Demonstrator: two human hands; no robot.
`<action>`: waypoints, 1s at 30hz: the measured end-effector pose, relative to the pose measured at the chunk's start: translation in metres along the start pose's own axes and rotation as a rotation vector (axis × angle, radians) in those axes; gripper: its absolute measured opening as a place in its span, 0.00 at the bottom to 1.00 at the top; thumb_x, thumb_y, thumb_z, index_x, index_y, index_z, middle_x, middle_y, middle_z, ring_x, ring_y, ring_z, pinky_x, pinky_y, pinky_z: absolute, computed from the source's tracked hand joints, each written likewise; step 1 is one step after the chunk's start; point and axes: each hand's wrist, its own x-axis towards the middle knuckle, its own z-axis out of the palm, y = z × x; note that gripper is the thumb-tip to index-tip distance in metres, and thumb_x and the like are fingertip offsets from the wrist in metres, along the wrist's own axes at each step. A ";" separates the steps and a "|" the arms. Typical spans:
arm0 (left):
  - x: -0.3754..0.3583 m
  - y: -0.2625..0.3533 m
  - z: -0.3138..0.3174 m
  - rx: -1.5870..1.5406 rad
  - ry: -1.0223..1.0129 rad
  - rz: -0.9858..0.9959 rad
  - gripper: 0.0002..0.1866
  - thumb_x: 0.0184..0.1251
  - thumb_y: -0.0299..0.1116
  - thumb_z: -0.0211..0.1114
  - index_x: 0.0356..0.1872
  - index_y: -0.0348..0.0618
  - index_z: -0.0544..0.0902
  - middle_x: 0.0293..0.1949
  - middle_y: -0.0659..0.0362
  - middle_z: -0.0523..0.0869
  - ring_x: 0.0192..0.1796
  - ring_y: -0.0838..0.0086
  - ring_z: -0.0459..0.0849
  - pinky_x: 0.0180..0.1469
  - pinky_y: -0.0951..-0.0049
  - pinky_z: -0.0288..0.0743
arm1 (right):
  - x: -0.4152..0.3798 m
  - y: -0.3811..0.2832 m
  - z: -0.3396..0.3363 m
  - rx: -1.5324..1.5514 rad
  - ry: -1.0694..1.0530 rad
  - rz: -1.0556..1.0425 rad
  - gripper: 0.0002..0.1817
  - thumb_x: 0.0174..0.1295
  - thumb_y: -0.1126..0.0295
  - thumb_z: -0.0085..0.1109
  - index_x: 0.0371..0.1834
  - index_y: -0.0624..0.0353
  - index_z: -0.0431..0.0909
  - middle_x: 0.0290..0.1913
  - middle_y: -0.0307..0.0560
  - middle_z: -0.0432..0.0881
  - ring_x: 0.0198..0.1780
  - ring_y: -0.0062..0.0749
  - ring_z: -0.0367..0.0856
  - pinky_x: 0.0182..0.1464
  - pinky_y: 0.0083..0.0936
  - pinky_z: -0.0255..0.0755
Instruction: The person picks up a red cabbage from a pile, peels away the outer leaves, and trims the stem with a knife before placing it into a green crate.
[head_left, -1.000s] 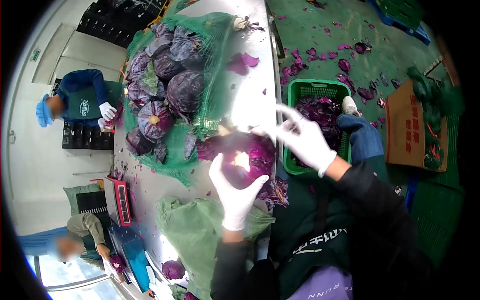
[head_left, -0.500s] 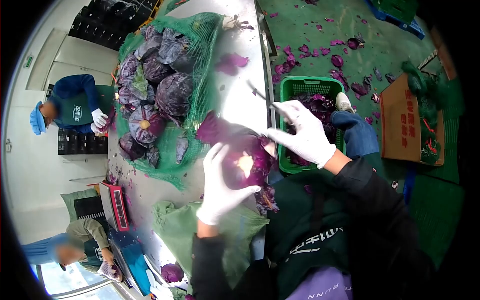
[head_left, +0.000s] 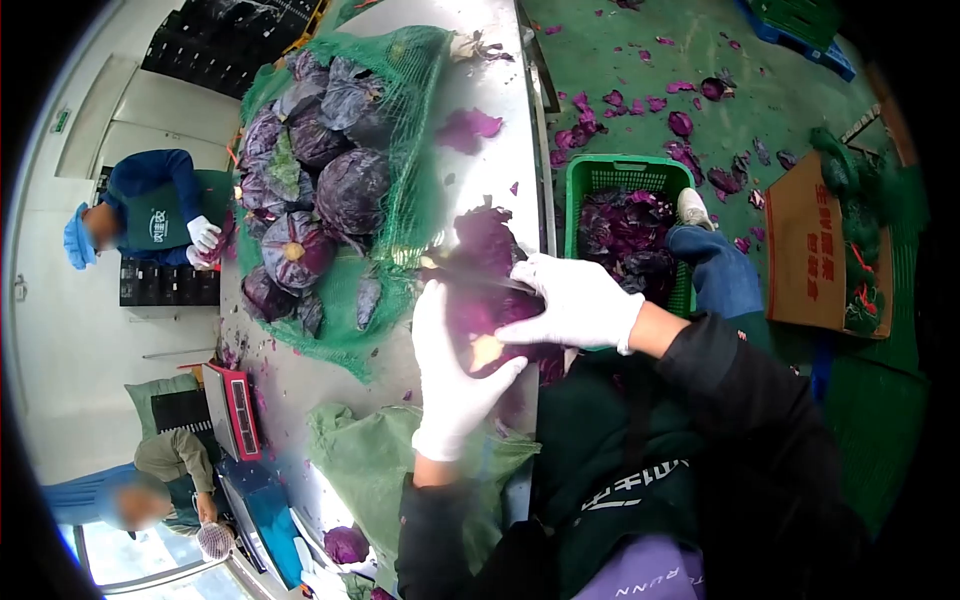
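My left hand (head_left: 453, 375), in a white glove, is closed round the near-left side of a red cabbage (head_left: 477, 318). The pale cut stem of the cabbage shows between my hands. My right hand (head_left: 575, 303), also gloved, grips a knife (head_left: 482, 277), whose blade lies over the cabbage and is blurred. Loose purple leaves (head_left: 484, 235) are just beyond the cabbage. A green net (head_left: 415, 130) holding several red cabbages (head_left: 352, 190) lies on the table to the left.
A green crate (head_left: 628, 172) of purple leaves stands right of the metal table (head_left: 492, 95). A cardboard box (head_left: 815, 245) and scattered leaves are on the floor. Green sacking (head_left: 380, 460) lies near my left arm. Two co-workers (head_left: 155, 215) are across the table.
My right hand has moved left and down with the knife, bringing the blade over the cabbage. My left hand and the cabbage have shifted slightly, and the cabbage's stem now faces lower.
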 end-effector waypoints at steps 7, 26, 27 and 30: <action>0.008 0.003 -0.013 0.101 -0.142 0.063 0.62 0.38 0.37 0.86 0.78 0.39 0.56 0.76 0.44 0.59 0.77 0.51 0.60 0.78 0.55 0.56 | 0.017 0.029 0.010 -0.341 0.283 -0.173 0.09 0.62 0.65 0.58 0.40 0.58 0.78 0.28 0.51 0.81 0.30 0.51 0.82 0.33 0.40 0.77; -0.011 0.020 0.007 0.353 0.081 -0.045 0.51 0.39 0.41 0.85 0.70 0.46 0.70 0.71 0.38 0.62 0.73 0.41 0.63 0.73 0.47 0.63 | 0.037 0.027 0.026 -0.047 0.255 -0.014 0.24 0.60 0.48 0.66 0.44 0.56 0.74 0.27 0.58 0.80 0.32 0.56 0.83 0.36 0.44 0.75; -0.006 0.019 0.006 0.339 0.079 -0.032 0.50 0.39 0.40 0.84 0.69 0.46 0.71 0.70 0.38 0.63 0.73 0.41 0.64 0.73 0.48 0.63 | 0.037 0.033 0.023 -0.084 0.289 -0.035 0.23 0.60 0.48 0.66 0.44 0.57 0.75 0.27 0.56 0.80 0.33 0.55 0.84 0.36 0.44 0.75; -0.006 0.012 0.000 0.263 0.101 -0.036 0.48 0.38 0.39 0.85 0.68 0.45 0.72 0.70 0.42 0.65 0.71 0.46 0.67 0.73 0.51 0.64 | 0.040 0.066 0.002 -0.077 0.436 0.159 0.22 0.62 0.50 0.63 0.49 0.56 0.77 0.34 0.56 0.85 0.35 0.56 0.85 0.41 0.45 0.79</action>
